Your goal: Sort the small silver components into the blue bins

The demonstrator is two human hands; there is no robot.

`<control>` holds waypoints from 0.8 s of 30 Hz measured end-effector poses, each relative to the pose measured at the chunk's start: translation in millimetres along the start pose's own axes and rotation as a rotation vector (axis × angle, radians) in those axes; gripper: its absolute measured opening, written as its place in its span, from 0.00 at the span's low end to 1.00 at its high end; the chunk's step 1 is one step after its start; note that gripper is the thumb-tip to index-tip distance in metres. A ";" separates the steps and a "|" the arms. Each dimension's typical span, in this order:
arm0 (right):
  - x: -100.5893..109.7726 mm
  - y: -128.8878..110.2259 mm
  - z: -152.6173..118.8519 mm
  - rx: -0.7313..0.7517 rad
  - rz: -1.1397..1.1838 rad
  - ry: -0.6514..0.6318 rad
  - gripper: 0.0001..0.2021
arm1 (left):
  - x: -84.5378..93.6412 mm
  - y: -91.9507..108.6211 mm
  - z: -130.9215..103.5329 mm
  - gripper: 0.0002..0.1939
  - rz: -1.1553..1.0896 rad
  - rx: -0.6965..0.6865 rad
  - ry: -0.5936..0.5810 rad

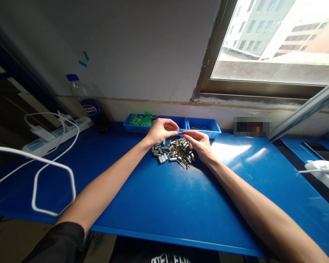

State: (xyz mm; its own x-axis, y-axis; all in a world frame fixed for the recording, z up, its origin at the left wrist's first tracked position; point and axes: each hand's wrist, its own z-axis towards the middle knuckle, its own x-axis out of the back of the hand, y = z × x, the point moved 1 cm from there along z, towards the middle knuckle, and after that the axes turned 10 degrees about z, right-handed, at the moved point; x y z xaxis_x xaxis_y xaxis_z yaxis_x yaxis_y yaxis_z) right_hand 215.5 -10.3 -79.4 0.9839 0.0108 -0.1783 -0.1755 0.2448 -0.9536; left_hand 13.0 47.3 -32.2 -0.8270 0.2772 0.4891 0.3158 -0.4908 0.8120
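Observation:
My left hand (162, 131) and my right hand (199, 143) meet fingertip to fingertip above a pile of small metal parts (178, 149). A tiny thin metal piece (180, 132) spans the gap between them, pinched at each end; its details are too small to make out. Silvery blocks and thin dark and gold-coloured pins make up the pile on the blue table (153, 197). Just behind my hands are three joined blue bins: the left bin (137, 129) holds green material, the right bin (204, 132) has a few thin pieces, and the middle one is partly hidden.
A cola bottle (90, 106) stands by the wall at the back left. White cables (74, 179) loop over the table's left side from a power strip (44, 140). Another white strip (325, 175) and a dark flat device (318, 150) are at the far right.

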 end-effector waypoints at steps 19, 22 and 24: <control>4.1 0.4 0.9 0.133 -0.060 0.268 0.26 | -12.0 0.0 -10.5 0.14 0.834 -0.050 -0.199; 3.6 0.3 1.1 0.113 -0.022 0.254 0.23 | -12.9 -6.2 -9.6 0.16 0.816 -0.067 -0.204; 3.1 0.4 1.2 0.107 0.012 0.241 0.21 | -12.8 -10.0 -9.2 0.17 0.803 -0.088 -0.200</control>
State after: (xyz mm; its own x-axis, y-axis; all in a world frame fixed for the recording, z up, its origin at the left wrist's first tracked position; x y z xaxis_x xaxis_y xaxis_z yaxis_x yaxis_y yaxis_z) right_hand 218.5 -9.0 -80.1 0.9432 -0.2138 -0.2542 -0.1700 0.3469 -0.9224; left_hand 16.2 41.1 -49.5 -0.2648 -0.0476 0.9631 0.7305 -0.6619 0.1682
